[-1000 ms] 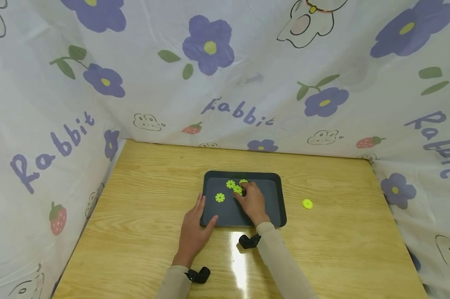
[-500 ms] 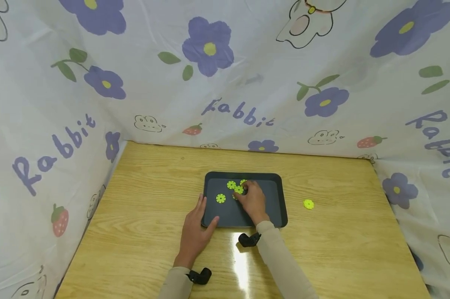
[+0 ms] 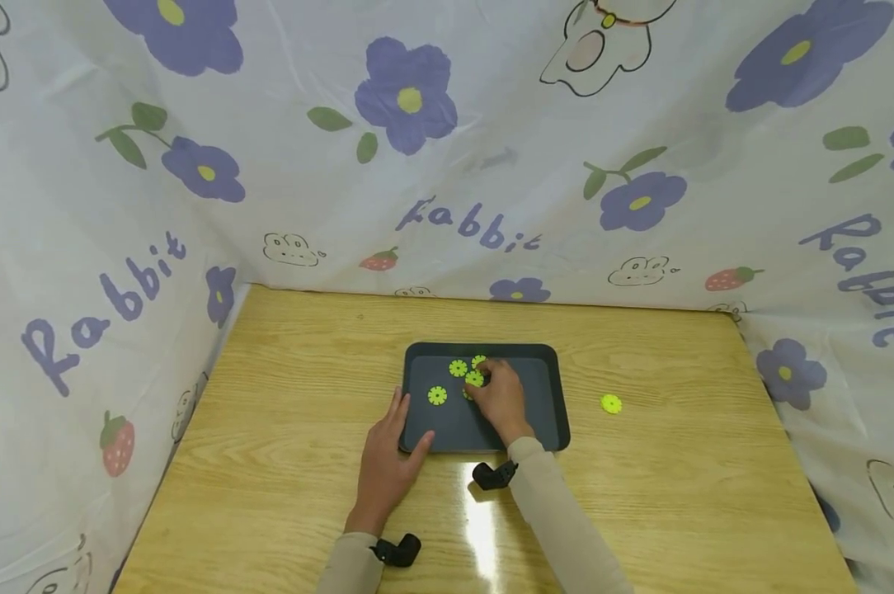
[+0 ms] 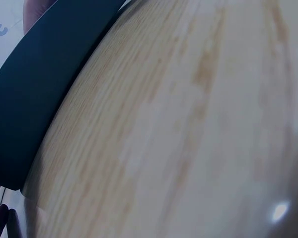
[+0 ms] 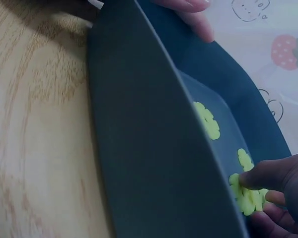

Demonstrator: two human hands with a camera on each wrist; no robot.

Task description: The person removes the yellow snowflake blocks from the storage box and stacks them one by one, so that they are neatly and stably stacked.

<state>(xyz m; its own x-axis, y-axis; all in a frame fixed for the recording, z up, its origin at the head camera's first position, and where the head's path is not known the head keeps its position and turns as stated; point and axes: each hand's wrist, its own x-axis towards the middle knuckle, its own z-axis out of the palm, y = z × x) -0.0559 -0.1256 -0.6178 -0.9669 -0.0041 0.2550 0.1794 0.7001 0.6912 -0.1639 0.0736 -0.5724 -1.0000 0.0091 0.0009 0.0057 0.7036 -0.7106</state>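
Note:
In the head view my right hand (image 3: pixel 501 400) reaches into a dark grey tray (image 3: pixel 539 396), pinching a yellow-green notched plastic disc (image 3: pixel 474 379) between thumb and fingers. The right wrist view shows the thumb (image 5: pixel 268 171) against overlapping discs (image 5: pixel 246 201). Part of another disc (image 3: pixel 468 394) shows beside the thumb. Near the fingertips lie a disc (image 3: pixel 458 368) and a partly covered far disc (image 3: pixel 478 362); a separate disc (image 3: pixel 437 396) lies left of them. My left hand (image 3: pixel 385 462) rests at the tray's front left corner, fingers along the side and thumb over the front rim.
Outside the tray, to its right, a brighter yellow disc (image 3: pixel 611 403) lies on the wooden table (image 3: pixel 677 470). A printed cloth (image 3: pixel 566 148) hangs behind the table and along both sides. Each wrist wears a black camera (image 3: pixel 398 550).
The pinched disc has shifted slightly, and another disc now shows beside the right thumb. The far disc has moved a little left. My left hand stays at the tray.

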